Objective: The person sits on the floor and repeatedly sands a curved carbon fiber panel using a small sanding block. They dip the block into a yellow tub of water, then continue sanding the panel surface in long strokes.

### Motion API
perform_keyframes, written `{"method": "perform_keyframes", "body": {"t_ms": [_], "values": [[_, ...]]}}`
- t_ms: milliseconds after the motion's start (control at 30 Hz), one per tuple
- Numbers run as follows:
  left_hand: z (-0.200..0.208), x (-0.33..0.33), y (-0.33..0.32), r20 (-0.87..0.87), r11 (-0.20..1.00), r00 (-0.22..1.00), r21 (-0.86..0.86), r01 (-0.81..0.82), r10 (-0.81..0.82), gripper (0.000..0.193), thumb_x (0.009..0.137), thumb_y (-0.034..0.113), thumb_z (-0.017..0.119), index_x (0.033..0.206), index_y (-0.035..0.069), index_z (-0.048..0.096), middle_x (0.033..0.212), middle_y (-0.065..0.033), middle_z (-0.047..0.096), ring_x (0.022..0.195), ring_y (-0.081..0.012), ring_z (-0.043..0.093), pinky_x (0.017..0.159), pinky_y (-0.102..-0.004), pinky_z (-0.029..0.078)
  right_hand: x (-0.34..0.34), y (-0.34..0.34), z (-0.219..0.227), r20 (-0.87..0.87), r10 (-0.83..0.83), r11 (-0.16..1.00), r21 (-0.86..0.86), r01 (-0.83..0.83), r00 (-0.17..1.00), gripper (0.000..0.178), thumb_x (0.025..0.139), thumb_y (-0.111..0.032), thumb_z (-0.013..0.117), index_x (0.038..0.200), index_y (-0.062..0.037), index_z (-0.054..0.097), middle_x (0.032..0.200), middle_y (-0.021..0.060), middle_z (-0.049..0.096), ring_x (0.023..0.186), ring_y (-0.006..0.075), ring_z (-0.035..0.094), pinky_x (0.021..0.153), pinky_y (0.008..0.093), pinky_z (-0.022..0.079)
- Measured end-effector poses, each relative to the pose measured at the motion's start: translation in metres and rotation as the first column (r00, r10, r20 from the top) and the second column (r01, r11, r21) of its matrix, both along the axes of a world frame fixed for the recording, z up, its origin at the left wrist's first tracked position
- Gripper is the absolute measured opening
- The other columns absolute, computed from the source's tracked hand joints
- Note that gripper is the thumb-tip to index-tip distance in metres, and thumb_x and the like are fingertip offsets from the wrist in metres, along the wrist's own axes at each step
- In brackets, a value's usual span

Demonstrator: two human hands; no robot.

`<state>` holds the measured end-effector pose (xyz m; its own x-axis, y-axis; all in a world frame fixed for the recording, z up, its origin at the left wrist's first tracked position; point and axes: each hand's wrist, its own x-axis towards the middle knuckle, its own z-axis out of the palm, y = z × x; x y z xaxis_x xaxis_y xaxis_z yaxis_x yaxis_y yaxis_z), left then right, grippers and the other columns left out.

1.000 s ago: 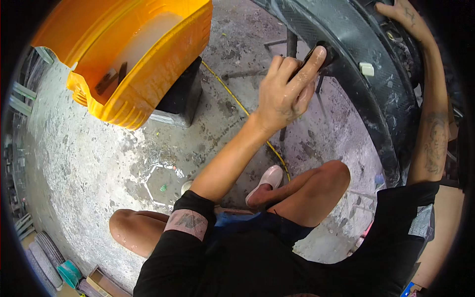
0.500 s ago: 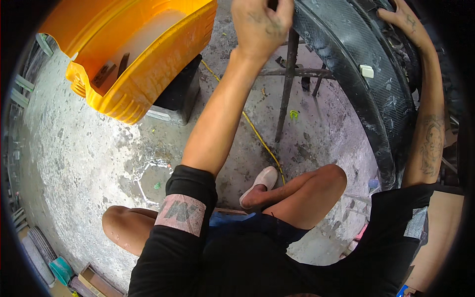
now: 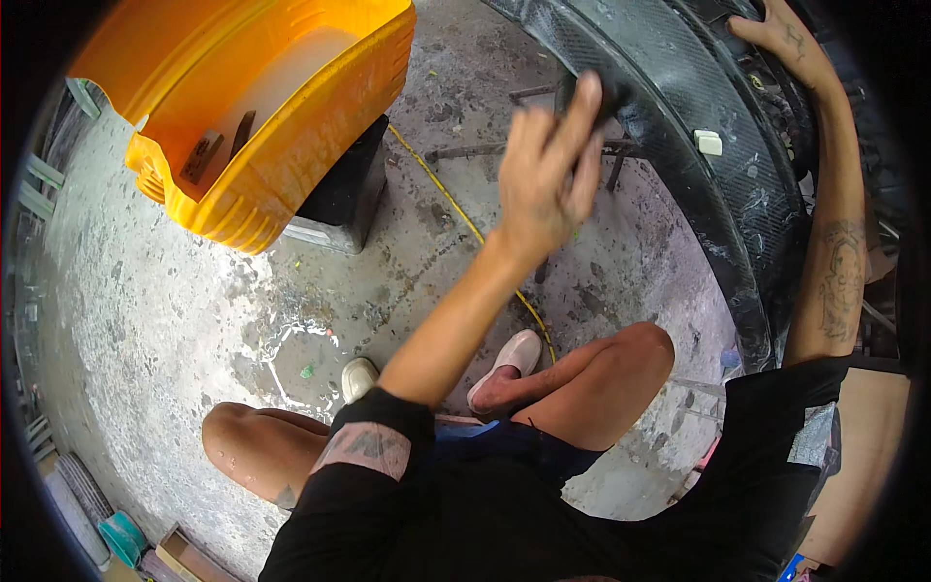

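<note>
A curved black panel (image 3: 742, 160) with a carbon-fibre weave and whitish smears fills the upper right. My left hand (image 3: 545, 179) is at its near edge, blurred by motion. Its index finger points up, the other fingers are bent, and a dark patch by the fingertips may be a small thing in them; I cannot make it out. My right hand (image 3: 790, 47) grips the panel's far side, thumb over the edge, the other fingers hidden. On the panel's ridge lies a small white block (image 3: 708, 143).
At the upper left, a yellow tub (image 3: 310, 126) with cloudy liquid and small blocks stands on a black box (image 3: 354, 189). A yellow cord (image 3: 456, 204) crosses the stained floor. Dark stand bars (image 3: 475, 150) show beneath the panel. A green container (image 3: 121, 536) is at the lower left.
My left hand has moved down and slightly right along the panel's near edge, toward me. The right hand keeps its place on the panel.
</note>
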<state>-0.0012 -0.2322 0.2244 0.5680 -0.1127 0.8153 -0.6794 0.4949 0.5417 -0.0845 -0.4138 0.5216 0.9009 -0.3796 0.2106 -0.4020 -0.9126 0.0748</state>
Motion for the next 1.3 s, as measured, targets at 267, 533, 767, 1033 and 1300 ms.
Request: {"method": "perform_keyframes", "body": {"t_ms": [267,533,767,1033,1300], "values": [[0.039,0.057,-0.027,0.129,0.981,0.984,-0.164,-0.101,0.123,0.064,0.088,0.0,0.07,0.149,0.01,0.056,0.082,-0.0131,0.051,0.078,-0.0275,0.051,0.072,-0.0375,0.046,0.003,0.005,0.0,0.023,-0.046,0.998,0.049,0.045,0.999,0.089,0.068,-0.028,0.076,0.149,0.0011,0.051,0.117,0.0172,0.071,0.1,0.021,0.066,0.092,0.0332,0.052],[0.074,0.081,-0.031,0.18,0.991,0.981,-0.128,-0.049,0.071,0.024,0.087,0.004,0.071,0.11,0.004,0.066,0.089,-0.0187,0.057,0.084,-0.0388,0.057,0.07,-0.0439,0.046,0.005,0.003,0.005,-0.002,0.039,0.999,0.017,-0.038,0.999,0.093,0.068,-0.034,0.078,0.149,0.0012,0.051,0.133,0.022,0.067,0.116,0.0255,0.064,0.103,0.0359,0.048],[0.027,0.0,-0.007,0.154,1.0,0.988,-0.015,-0.02,0.022,0.066,0.086,0.001,0.071,0.15,0.004,0.054,0.081,-0.0114,0.051,0.077,-0.0282,0.048,0.07,-0.0393,0.044,-0.006,-0.015,0.001,0.018,0.064,0.995,0.069,-0.065,0.998,0.093,0.069,-0.033,0.079,0.149,0.0028,0.05,0.124,0.0182,0.07,0.107,0.0238,0.066,0.097,0.0345,0.051],[0.028,-0.01,-0.011,0.144,0.987,0.982,-0.121,-0.109,0.126,0.058,0.087,0.002,0.071,0.143,0.004,0.059,0.083,-0.013,0.052,0.079,-0.0305,0.052,0.071,-0.0407,0.046,-0.008,-0.01,0.001,0.019,0.016,0.984,0.176,-0.019,1.0,0.092,0.07,-0.033,0.079,0.149,0.0032,0.049,0.119,0.0186,0.072,0.102,0.023,0.067,0.094,0.0332,0.052],[0.095,0.063,-0.023,0.127,0.964,0.962,-0.148,-0.22,0.24,0.061,0.098,0.003,0.061,0.156,0.005,0.043,0.1,-0.0181,0.059,0.086,-0.0297,0.057,0.08,-0.0393,0.047,0.001,0.0,0.006,-0.011,0.051,0.997,0.058,-0.051,0.999,0.096,0.069,-0.04,0.081,0.148,0.0042,0.05,0.124,0.0207,0.07,0.112,0.0261,0.065,0.101,0.0356,0.049]]}}
